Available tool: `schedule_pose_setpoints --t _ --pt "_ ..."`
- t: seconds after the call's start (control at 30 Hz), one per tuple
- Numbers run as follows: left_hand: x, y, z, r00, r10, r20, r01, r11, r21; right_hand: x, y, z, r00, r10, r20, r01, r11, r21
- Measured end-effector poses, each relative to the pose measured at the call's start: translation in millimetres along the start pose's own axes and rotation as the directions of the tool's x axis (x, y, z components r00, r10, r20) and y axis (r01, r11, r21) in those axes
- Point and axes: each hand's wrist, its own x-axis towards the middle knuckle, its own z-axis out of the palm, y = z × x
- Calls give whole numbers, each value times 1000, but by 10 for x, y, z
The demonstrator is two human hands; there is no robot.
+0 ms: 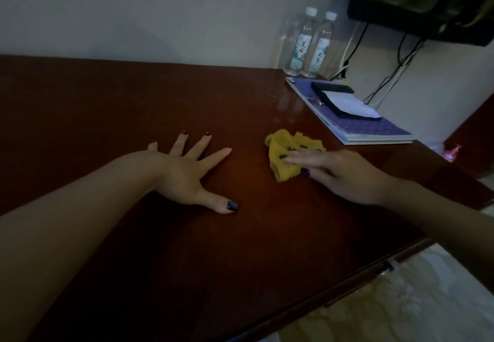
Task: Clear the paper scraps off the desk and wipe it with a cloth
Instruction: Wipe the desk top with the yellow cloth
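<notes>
The left hand [184,173] lies palm-down on the tabletop [107,117] with its fingers [203,145] spread and released, grasping nothing; this posture probably serves as a brace that steadies the body while the other arm works. The right hand [344,173] presses flat on the cloth [280,154], a crumpled yellow piece, with extended fingers [296,155] resting on top of it rather than clenched around it. A flat press of this kind spreads load over the fabric and suits a sliding wipe, so the step in hand is judged to be wiping. The cloth sits on the tabletop right of centre, between the left hand and the booklets [374,125], and apart from both. No paper scraps show on the bare dark wood, so the clearing step appears complete; the dim light could hide small pieces. The booklets, with a black notepad holder [344,100] on top, lie along the right edge, and two bottles [310,44] stand in the far corner against the wall, which leaves the central area free for strokes. The wood near the booklets shows a glossy sheen; whether that is moisture or a reflection cannot be determined. A stroke toward the right edge risks nudging the booklets.
</notes>
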Motion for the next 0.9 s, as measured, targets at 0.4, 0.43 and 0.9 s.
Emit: schedule_pose_setpoints --t 0.4,0.43,0.9 --pt "21 2 -75 999 -23 43 23 1000 3 1145 342 -18 910 402 -101 -414 875 -251" --pt "24 4 -86 998 -25 51 26 999 -21 1113 318 -22 911 404 -88 -412 873 -259" --pt "87 27 133 969 -68 -237 25 984 -179 -78 -425 35 993 107 -40 -114 964 -240"
